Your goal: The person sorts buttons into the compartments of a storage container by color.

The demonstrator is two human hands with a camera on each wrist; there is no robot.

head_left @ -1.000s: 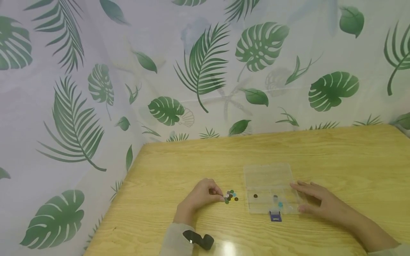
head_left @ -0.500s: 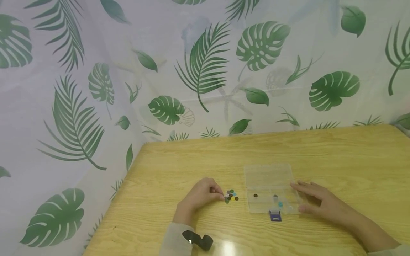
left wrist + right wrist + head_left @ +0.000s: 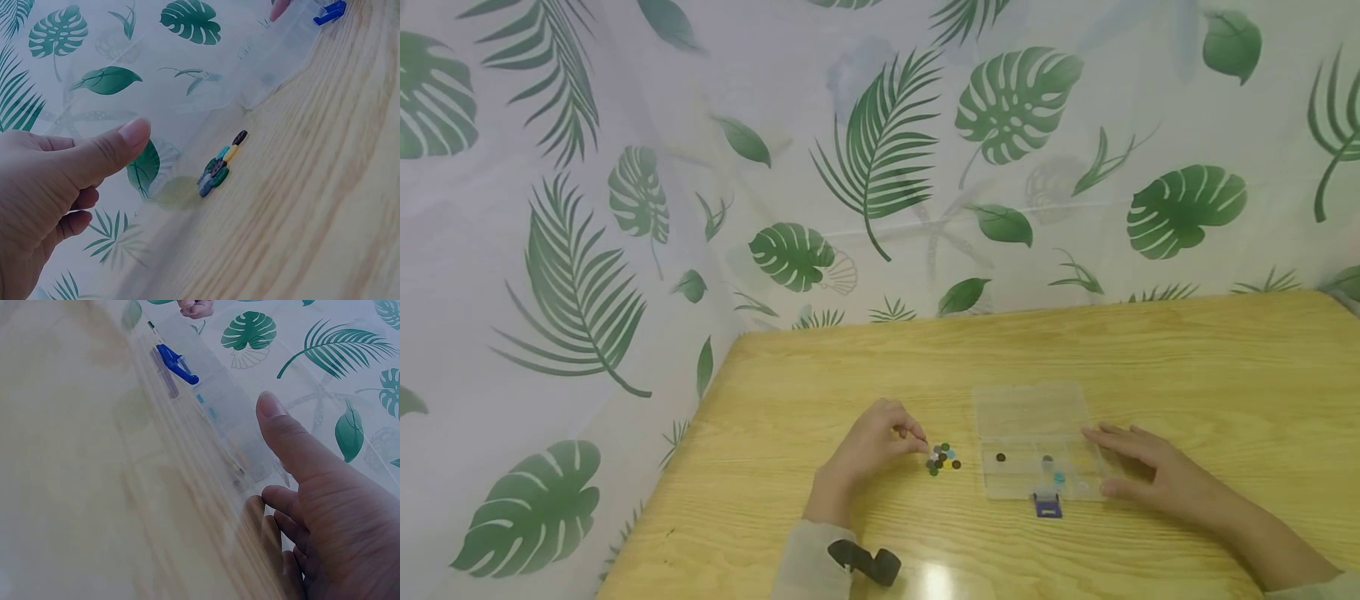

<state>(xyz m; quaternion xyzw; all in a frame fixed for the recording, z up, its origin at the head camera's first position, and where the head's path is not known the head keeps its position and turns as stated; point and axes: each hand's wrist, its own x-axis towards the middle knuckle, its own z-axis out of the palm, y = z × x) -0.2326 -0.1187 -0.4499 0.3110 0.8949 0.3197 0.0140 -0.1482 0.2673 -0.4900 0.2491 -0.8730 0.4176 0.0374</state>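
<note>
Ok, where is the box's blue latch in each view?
Head: blue latch, low, right of centre.
Left wrist: blue latch, top edge, near the right corner.
Right wrist: blue latch, upper left.
Shared landmark: the clear plastic box bearing it.

Indoor nook: wood-grain table (image 3: 1217, 375), leaf-patterned backdrop (image 3: 917, 183).

Wood-grain table (image 3: 850, 367), clear box (image 3: 1030, 412), coloured discs (image 3: 942, 460)

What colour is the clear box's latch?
Blue; the latch shows best in the right wrist view.
</note>
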